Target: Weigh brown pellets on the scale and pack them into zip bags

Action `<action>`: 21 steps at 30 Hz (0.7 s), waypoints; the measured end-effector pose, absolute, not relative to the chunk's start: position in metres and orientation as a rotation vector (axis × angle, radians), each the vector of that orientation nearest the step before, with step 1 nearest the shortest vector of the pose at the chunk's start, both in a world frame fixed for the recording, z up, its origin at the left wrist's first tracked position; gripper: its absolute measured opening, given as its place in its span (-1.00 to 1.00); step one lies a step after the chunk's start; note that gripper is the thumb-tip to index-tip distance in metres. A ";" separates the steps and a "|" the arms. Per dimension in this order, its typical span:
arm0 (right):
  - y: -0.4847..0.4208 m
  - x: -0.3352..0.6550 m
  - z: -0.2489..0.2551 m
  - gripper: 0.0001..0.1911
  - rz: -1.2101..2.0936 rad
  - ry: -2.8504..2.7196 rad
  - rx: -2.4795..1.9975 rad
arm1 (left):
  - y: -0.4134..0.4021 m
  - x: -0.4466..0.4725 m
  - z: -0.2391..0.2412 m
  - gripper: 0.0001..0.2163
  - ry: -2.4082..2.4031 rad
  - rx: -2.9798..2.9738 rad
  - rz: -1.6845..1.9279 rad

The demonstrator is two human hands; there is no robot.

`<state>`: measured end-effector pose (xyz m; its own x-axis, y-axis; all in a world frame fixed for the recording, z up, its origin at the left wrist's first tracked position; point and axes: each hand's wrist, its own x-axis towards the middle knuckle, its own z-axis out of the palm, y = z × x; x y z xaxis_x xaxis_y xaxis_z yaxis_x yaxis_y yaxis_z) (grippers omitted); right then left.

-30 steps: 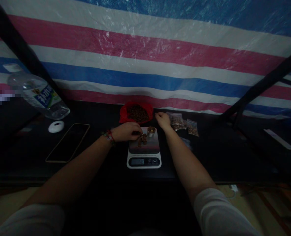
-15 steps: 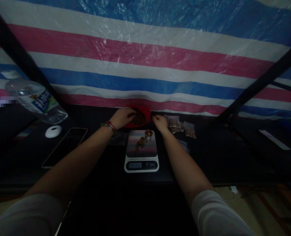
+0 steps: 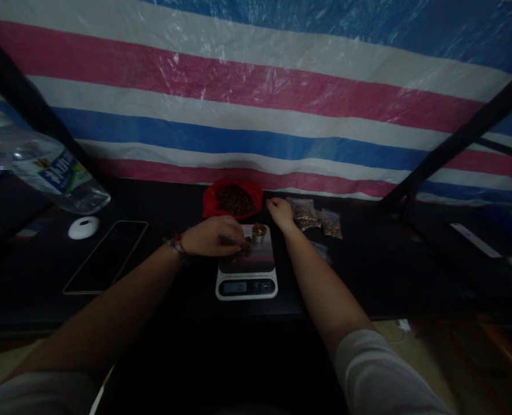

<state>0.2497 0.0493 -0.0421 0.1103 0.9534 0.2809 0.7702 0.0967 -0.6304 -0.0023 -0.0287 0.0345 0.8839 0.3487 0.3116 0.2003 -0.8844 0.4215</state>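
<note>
A small white kitchen scale (image 3: 246, 283) stands on the dark table in front of me. On its platform are a little metal cup (image 3: 259, 231) and a heap of brown bits. My left hand (image 3: 215, 237) hovers over the platform's left side, fingers pinched together on some of those brown bits. Behind the scale sits a red bag (image 3: 232, 200) filled with the same brown bits. My right hand (image 3: 279, 212) rests on the table just right of the cup, fingers curled, next to small clear packets (image 3: 306, 214) of the bits.
A phone (image 3: 107, 256) lies face up at the left, with a white round object (image 3: 83, 227) and a tilted plastic water bottle (image 3: 48, 173) beyond it. A striped tarp hangs behind the table. Black frame bars slant at both sides.
My left hand has come back from the red bag to the scale's platform with brown bits pinched in it. The right hand has stayed put.
</note>
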 end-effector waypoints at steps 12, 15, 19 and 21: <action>0.046 0.249 -0.038 -0.63 0.346 -1.687 -1.700 | -0.029 0.004 0.028 -0.85 0.287 2.698 0.425; 0.046 0.249 -0.038 -0.63 0.337 -1.690 -1.688 | -0.028 0.005 0.026 -0.84 0.368 2.752 0.417; 0.045 0.248 -0.037 -0.62 0.346 -1.682 -1.695 | -0.020 -0.010 0.035 -0.78 0.571 2.771 0.423; 0.044 0.247 -0.036 -0.63 0.346 -1.678 -1.702 | -0.014 -0.024 0.045 -0.74 0.709 2.758 0.377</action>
<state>0.2465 0.0438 -0.0356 0.1203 0.9508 0.2857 0.7606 0.0967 -0.6420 -0.0242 -0.0143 0.0449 0.8464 0.5005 0.1819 0.4307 -0.8442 0.3191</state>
